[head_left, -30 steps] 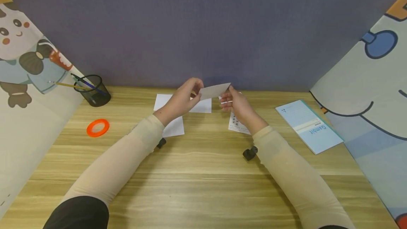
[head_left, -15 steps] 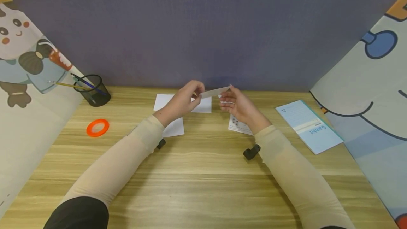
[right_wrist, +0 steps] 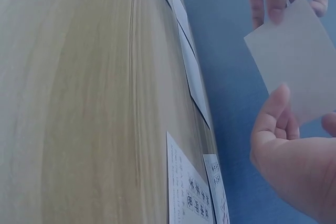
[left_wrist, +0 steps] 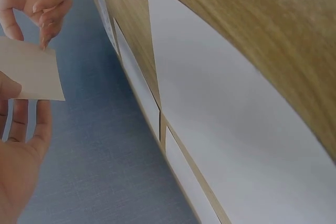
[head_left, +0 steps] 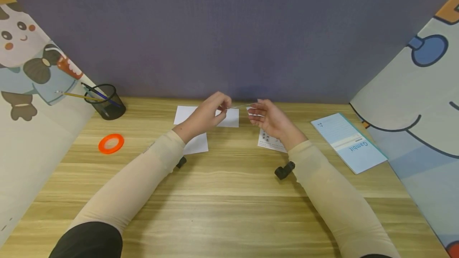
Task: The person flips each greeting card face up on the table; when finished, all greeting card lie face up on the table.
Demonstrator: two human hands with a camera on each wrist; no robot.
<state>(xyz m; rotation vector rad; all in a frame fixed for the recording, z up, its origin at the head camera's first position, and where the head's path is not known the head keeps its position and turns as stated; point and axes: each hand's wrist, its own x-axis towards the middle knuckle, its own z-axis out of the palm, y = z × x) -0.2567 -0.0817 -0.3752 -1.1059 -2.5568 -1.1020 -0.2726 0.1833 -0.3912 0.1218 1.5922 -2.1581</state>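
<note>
A small blank white card (head_left: 242, 106) is held up between both hands near the back wall, seen almost edge-on in the head view. My left hand (head_left: 208, 111) pinches one end, its thumb on the card's face (left_wrist: 34, 72) in the left wrist view. At the opposite end my right hand (head_left: 271, 120) holds the edge between thumb and fingers; the right wrist view shows the card's broad pale face (right_wrist: 296, 59). Beneath the left hand lie several blank white cards (head_left: 197, 145). Below the right hand are cards printed with dark characters (head_left: 267, 140), partly covered by it.
On the left stand a black mesh pen cup (head_left: 109, 110) holding pens and a pencil, and an orange ring (head_left: 102, 146) lying flat. A light blue Gambit notebook (head_left: 348, 142) lies at the right. The dark back wall (head_left: 229, 35) rises right behind the hands.
The card has tilted from showing its face to nearly edge-on in the head view. The right hand has turned slightly and shifted a little down with it; the left hand has dropped slightly.
</note>
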